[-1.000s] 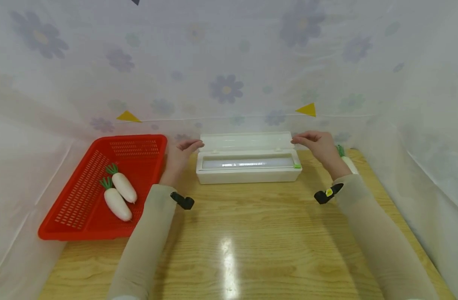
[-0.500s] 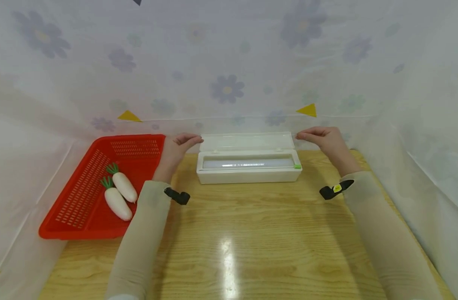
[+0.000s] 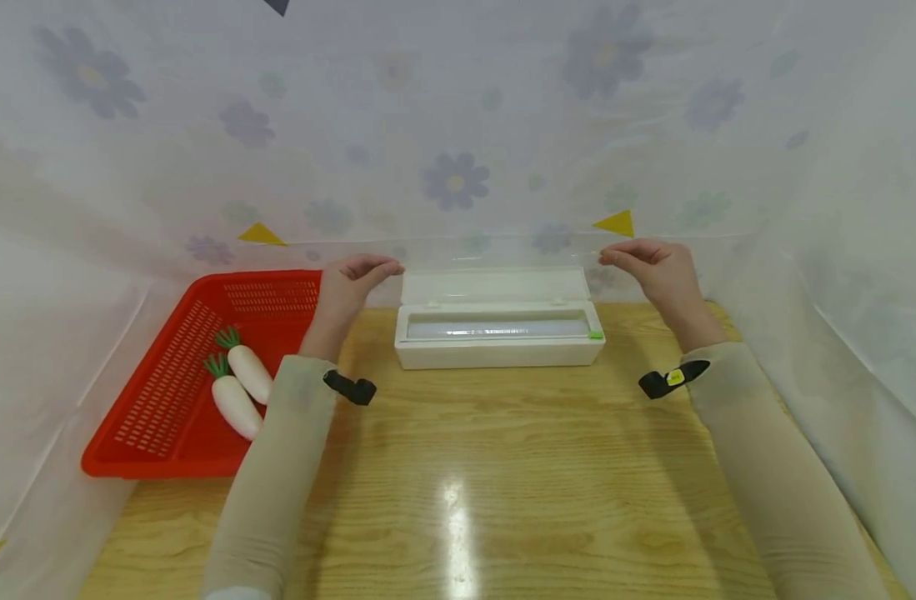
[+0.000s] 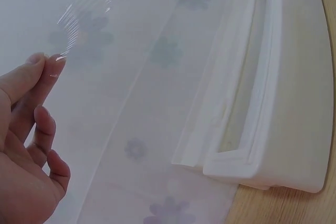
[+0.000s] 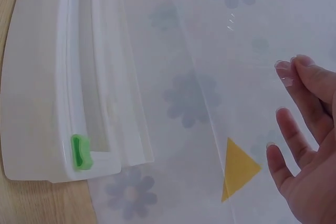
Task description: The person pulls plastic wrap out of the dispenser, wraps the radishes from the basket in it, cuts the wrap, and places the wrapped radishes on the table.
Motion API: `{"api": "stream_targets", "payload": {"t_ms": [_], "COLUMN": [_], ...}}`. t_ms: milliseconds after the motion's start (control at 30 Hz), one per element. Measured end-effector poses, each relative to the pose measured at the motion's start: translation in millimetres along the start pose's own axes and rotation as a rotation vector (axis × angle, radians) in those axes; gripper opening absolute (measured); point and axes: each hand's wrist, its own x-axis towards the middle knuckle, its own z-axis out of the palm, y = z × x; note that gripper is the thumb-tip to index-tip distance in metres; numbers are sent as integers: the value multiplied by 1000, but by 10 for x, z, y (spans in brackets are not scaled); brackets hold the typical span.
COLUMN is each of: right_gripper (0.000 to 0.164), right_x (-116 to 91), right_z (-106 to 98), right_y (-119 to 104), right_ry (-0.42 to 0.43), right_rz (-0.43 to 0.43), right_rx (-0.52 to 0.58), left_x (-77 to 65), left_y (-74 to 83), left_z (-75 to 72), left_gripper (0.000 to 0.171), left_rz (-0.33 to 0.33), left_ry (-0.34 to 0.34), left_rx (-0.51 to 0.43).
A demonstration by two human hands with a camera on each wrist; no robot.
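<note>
A white cling film dispenser [image 3: 498,356] lies lengthwise at the back of the table, its lid [image 3: 495,286] tipped back. Inside it shows a pale roll [image 3: 498,328]; a green slider [image 5: 80,152] sits at the right end of its rim. Above the lid's left corner, my left hand [image 3: 345,287] pinches an edge of clear cling film [image 4: 71,30] between thumb and forefinger. My right hand [image 3: 663,271] pinches the film's other end up beyond the right corner. Between the hands the film shows only as faint glints.
A red plastic basket [image 3: 138,400] stands at the left with two white radishes [image 3: 236,408] in it, partly behind my left sleeve. A flower-patterned curtain [image 3: 458,108] hangs close behind the dispenser. Bare wooden table [image 3: 548,467] lies in front.
Both hands have risen from beside the lid's corners, the left drifting left and the right drifting right, with the film pinched between them. The dispenser has stayed in place.
</note>
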Motion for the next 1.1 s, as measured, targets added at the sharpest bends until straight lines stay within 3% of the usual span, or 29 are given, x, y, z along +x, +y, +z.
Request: {"api": "stream_targets", "payload": {"t_ms": [200,600,933,1100], "right_gripper": [39,40,37,38], "right_x": [-1,-19,-62,-109], "right_z": [11,-35,-82,-101], "right_y": [-85,-254,-355,-421], "right_ry": [40,55,56,60], "right_rz": [-35,-74,-104,-87], "right_rx": [1,77,106,150], "left_x": [-66,62,-79,-86], "left_y": [239,178,444,459], "left_z": [-1,-61,-37,-44], "left_gripper": [20,30,18,20], "left_rz": [37,129,191,205], "left_ry": [16,14,-5,1], "left_rx": [-28,-41,-82,-89]}}
